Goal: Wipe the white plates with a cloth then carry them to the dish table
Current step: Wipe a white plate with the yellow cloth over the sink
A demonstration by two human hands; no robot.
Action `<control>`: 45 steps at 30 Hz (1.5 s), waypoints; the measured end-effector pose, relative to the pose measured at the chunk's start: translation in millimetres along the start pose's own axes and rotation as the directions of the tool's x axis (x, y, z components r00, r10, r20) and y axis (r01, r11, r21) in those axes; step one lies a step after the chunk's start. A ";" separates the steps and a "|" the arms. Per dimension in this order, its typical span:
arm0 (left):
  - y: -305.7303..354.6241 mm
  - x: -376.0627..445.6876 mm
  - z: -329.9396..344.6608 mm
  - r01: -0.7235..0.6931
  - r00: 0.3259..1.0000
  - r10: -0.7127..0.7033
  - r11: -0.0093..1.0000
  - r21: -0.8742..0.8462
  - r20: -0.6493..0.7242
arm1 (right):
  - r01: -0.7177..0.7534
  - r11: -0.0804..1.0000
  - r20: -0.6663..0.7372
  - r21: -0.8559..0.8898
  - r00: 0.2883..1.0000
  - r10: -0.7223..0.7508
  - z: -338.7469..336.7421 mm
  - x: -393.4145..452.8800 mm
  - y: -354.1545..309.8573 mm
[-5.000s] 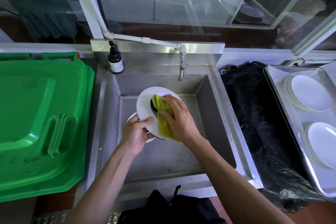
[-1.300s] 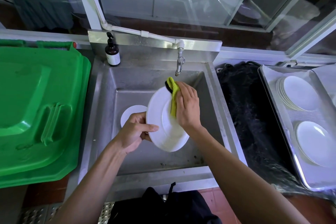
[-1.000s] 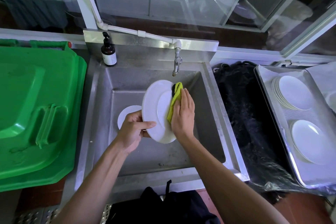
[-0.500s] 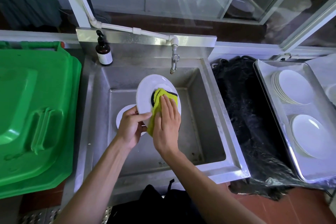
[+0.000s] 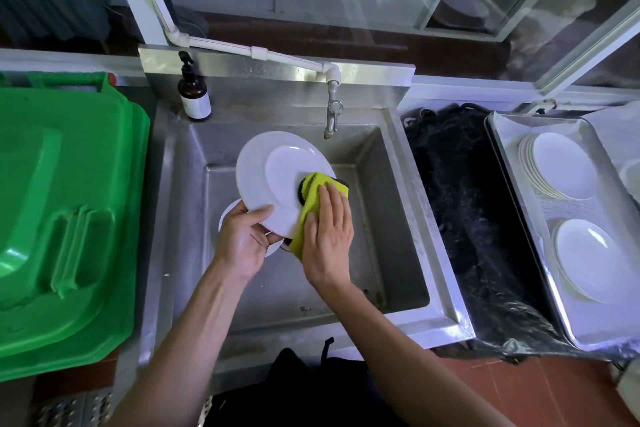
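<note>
The left hand formed the holding grip: its thumb lay over the face of the white plate near the rim at about seven o'clock, and its fingers curled beneath, so the grip was clamped on that edge. The right hand lay flat, fingers straight, pressing the yellow-green cloth against the plate's face at about four o'clock; a dark backing showed at the cloth's upper edge. The plate was held tilted above the basin of the steel sink, below the tap, with a second plate lying on the sink floor, mostly hidden under the left hand. The held plate looked rigid and glazed, probably ceramic, so likely fairly heavy for one hand and breakable if dropped onto steel; if wet, its smooth face would be slippery. A pinch at the rim with fingers spread under the base seemed the soundest hold, and both hands at opposite edges for carrying. The cloth looked soft and folded easily to the curve. Outward at three o'clock, past a black bag, a metal tray held a stack of plates and a further plate nearer. At nine o'clock sat a green bin lid, and at eleven o'clock a brown pump bottle.
</note>
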State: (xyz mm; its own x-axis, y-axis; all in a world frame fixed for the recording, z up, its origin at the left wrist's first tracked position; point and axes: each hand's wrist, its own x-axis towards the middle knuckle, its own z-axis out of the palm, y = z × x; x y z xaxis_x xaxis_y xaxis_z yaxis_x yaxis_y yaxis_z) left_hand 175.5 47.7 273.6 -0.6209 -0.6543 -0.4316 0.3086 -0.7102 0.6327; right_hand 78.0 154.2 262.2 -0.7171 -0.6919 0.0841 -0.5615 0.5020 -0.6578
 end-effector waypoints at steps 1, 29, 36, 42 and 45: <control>1.3 0.1 -1.1 -0.003 1.000 0.003 1.000 -0.005 0.009 | -0.029 0.999 -0.003 0.028 1.000 0.029 -1.6 5.1 0.6; 9.5 3.8 -2.1 0.065 0.947 -0.217 0.854 0.517 0.238 | 0.110 0.980 -0.023 -0.169 0.993 -0.115 -28.9 45.5 -8.1; 3.2 8.6 30.8 0.028 0.958 -0.214 0.735 0.677 0.193 | 0.097 0.991 -0.050 -0.095 0.994 -0.102 -41.2 42.3 13.5; -16.3 22.1 63.2 -0.016 0.975 -0.167 0.610 0.792 0.148 | 0.131 0.989 -0.077 -0.074 0.988 -0.136 -59.5 43.5 43.3; -28.7 30.7 84.4 -0.085 0.978 -0.120 0.526 0.846 0.173 | 0.120 0.990 -0.079 -0.071 0.989 -0.125 -75.3 40.5 65.3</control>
State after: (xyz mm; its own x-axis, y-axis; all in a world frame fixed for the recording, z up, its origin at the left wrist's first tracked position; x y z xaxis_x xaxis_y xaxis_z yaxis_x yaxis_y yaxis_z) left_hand 86.7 70.0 296.4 -0.7685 -0.5098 -0.3867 -0.3943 -0.0986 0.9137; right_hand -18.8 198.0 279.0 -0.6716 -0.7059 0.2250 -0.6713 0.4513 -0.5880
